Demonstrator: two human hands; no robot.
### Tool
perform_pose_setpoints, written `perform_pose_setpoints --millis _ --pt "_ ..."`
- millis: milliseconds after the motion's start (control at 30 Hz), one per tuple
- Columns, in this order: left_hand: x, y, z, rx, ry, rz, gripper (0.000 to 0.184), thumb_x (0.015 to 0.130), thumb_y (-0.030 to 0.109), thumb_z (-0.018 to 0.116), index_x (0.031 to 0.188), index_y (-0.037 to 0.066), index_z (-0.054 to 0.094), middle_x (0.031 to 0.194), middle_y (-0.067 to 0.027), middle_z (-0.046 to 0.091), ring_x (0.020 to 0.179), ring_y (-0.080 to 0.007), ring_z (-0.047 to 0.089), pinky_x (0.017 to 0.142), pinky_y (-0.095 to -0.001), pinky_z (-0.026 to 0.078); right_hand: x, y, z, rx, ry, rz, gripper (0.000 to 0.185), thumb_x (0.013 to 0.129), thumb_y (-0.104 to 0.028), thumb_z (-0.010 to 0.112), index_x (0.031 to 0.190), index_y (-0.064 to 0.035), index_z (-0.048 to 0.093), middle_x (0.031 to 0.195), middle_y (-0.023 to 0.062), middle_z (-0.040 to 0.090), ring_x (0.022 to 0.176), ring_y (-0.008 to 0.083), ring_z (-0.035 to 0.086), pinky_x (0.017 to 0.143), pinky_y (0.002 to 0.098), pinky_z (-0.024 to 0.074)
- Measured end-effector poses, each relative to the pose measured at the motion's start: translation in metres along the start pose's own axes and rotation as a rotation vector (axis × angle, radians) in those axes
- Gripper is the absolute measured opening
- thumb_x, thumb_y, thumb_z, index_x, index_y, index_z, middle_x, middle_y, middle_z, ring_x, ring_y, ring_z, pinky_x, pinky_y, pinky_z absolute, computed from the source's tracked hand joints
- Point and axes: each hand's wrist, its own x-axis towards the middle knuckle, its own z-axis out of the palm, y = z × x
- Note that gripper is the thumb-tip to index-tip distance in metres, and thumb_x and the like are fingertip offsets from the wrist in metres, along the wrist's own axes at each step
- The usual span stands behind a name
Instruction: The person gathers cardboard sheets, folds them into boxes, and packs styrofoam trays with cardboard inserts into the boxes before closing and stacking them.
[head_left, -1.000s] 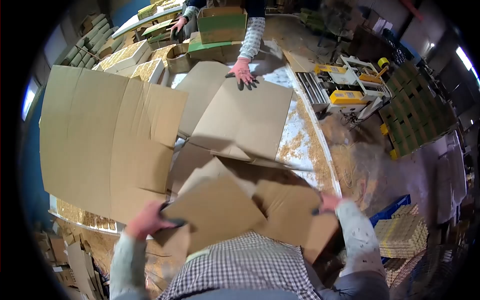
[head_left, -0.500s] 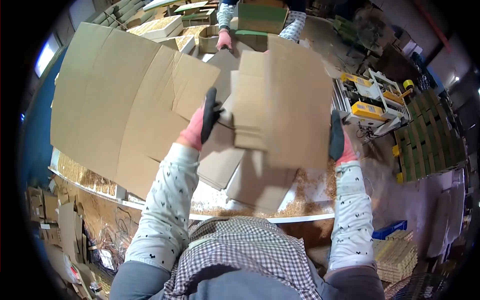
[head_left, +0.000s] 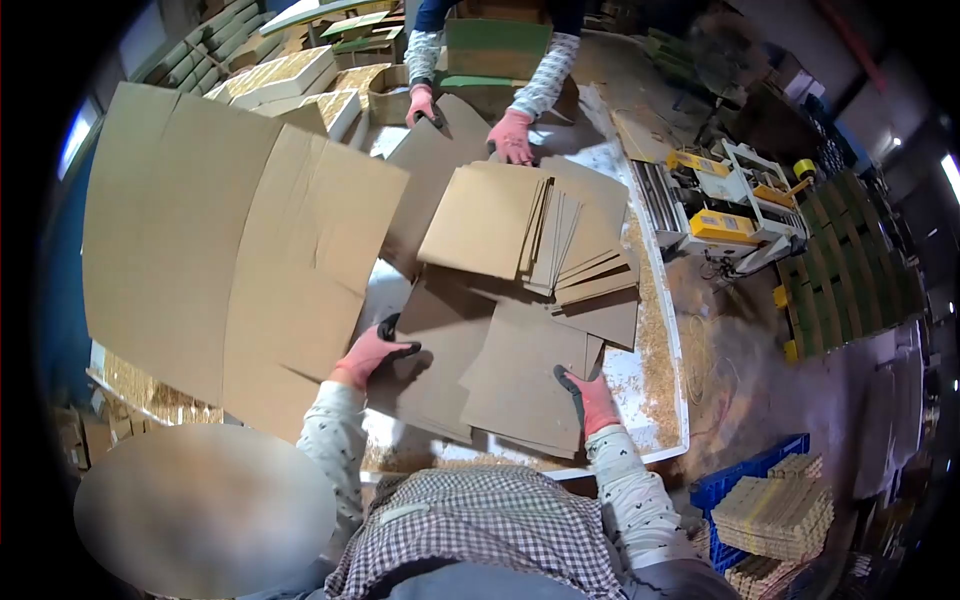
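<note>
My left hand (head_left: pixel 372 355), in a pink glove with dark fingertips, has thumb and fingers spread at the left edge of a dark brown cardboard sheet (head_left: pixel 435 345). My right hand (head_left: pixel 590 397), gloved alike, lies fingers apart against the right edge of a flat cardboard piece (head_left: pixel 528 375); part of its fingers is hard to see. Just beyond are folded cardboard pieces (head_left: pixel 485 220), with several flaps fanned out on their right. A large creased cardboard sheet (head_left: pixel 170 230) stands tilted to the left of my left hand.
Across the white-edged table (head_left: pixel 683 400), a co-worker's pink-gloved hands (head_left: pixel 512 138) touch the cardboard. Wood shavings (head_left: pixel 650 345) cover the table's right side. To the right are a yellow-and-white machine (head_left: pixel 730 200) and a blue crate (head_left: pixel 750 470). A blurred oval covers the lower left.
The raised cardboard between my hands now lies folded on the table. My hands have come down closer to me, the right one also leftward. The co-worker's second hand has come into sight on the cardboard.
</note>
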Motion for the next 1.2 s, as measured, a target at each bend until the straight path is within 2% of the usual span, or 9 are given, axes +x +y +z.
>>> perform_pose_setpoints --millis 167,233,367,467,633,767,833,1033,1200 --pt "-0.024 0.014 0.067 0.772 0.258 0.238 0.08 0.07 0.009 0.071 0.138 -0.001 0.03 0.122 -0.0223 0.053 0.107 -0.0305 0.056 0.093 -0.0351 0.044 -0.019 -0.11 0.042 -0.644 0.131 -0.488 0.073 0.071 -0.009 0.071 0.13 0.008 0.033 0.105 0.0219 0.061 0.101 0.029 0.06 0.087 0.033 0.0465" --pt "-0.047 0.048 0.114 0.819 0.158 0.073 0.081 0.072 0.009 0.067 0.139 -0.003 0.024 0.123 -0.0253 0.051 0.107 -0.0377 0.054 0.092 -0.0376 0.044 -0.035 -0.152 0.072 -0.889 0.144 -0.483 0.078 0.071 -0.016 0.07 0.132 0.0107 0.029 0.101 0.0267 0.061 0.099 0.0345 0.061 0.086 0.0357 0.047" --pt "-0.061 0.074 0.128 1.221 0.087 0.298 0.069 0.074 0.009 0.061 0.134 -0.008 0.03 0.115 -0.0197 0.055 0.096 -0.0328 0.059 0.077 -0.0383 0.05 -0.014 -0.18 0.113 -1.33 0.005 -0.475 0.082 0.075 -0.024 0.068 0.133 0.0128 0.024 0.094 0.023 0.063 0.089 0.0363 0.062 0.08 0.0389 0.0484" --pt "-0.074 0.084 0.099 1.071 0.151 0.412 0.064 0.077 0.008 0.059 0.133 -0.006 0.031 0.107 -0.0212 0.059 0.096 -0.0359 0.059 0.079 -0.0404 0.049 0.006 -0.176 0.127 -1.448 -0.067 -0.383 0.081 0.077 -0.024 0.066 0.135 0.0106 0.021 0.1 0.0281 0.061 0.096 0.0404 0.058 0.084 0.0399 0.0472" --pt "-0.068 0.058 0.031 -0.273 0.162 0.218 0.075 0.077 0.006 0.065 0.14 0.0 0.025 0.12 -0.0214 0.053 0.106 -0.0329 0.056 0.089 -0.0365 0.046 0.0 -0.117 0.074 -0.853 -0.045 -0.416 0.076 0.077 -0.02 0.067 0.134 0.0069 0.026 0.109 0.0248 0.059 0.104 0.0358 0.057 0.091 0.0356 0.0446" --pt "-0.067 0.081 0.062 0.643 0.104 0.272 0.074 0.079 0.013 0.066 0.138 -0.006 0.026 0.134 -0.0188 0.039 0.121 -0.0264 0.044 0.099 -0.0331 0.039 -0.017 -0.077 0.075 -0.727 -0.089 -0.258 0.08 0.075 -0.018 0.071 0.134 0.0072 0.023 0.114 0.028 0.056 0.106 0.0392 0.055 0.092 0.0372 0.0433" --pt "-0.061 0.095 0.115 1.015 0.108 0.132 0.08 0.076 0.021 0.068 0.137 -0.007 0.025 0.132 -0.0229 0.035 0.121 -0.0341 0.042 0.099 -0.0375 0.039 -0.015 -0.057 0.079 -0.74 -0.067 -0.277 0.081 0.075 -0.021 0.071 0.134 0.0071 0.024 0.113 0.0283 0.056 0.105 0.0393 0.055 0.092 0.0374 0.0433" --pt "0.033 0.051 0.127 1.27 0.265 0.034 0.07 0.076 0.021 0.062 0.135 -0.002 0.031 0.127 -0.0233 0.039 0.112 -0.0372 0.049 0.092 -0.0393 0.045 -0.019 -0.02 0.053 -0.713 -0.221 -0.253 0.072 0.074 -0.026 0.074 0.129 0.0045 0.038 0.109 0.0192 0.061 0.099 0.0297 0.06 0.086 0.0348 0.0461" --pt "0.003 0.105 0.101 1.084 0.161 0.095 0.07 0.073 0.02 0.06 0.134 -0.002 0.033 0.126 -0.0251 0.041 0.114 -0.0363 0.048 0.093 -0.0382 0.043 -0.02 -0.016 0.033 -0.116 -0.304 0.022 0.055 0.075 -0.021 0.074 0.12 0.0011 0.051 0.103 0.0076 0.063 0.089 0.0156 0.058 0.079 0.0277 0.0475"
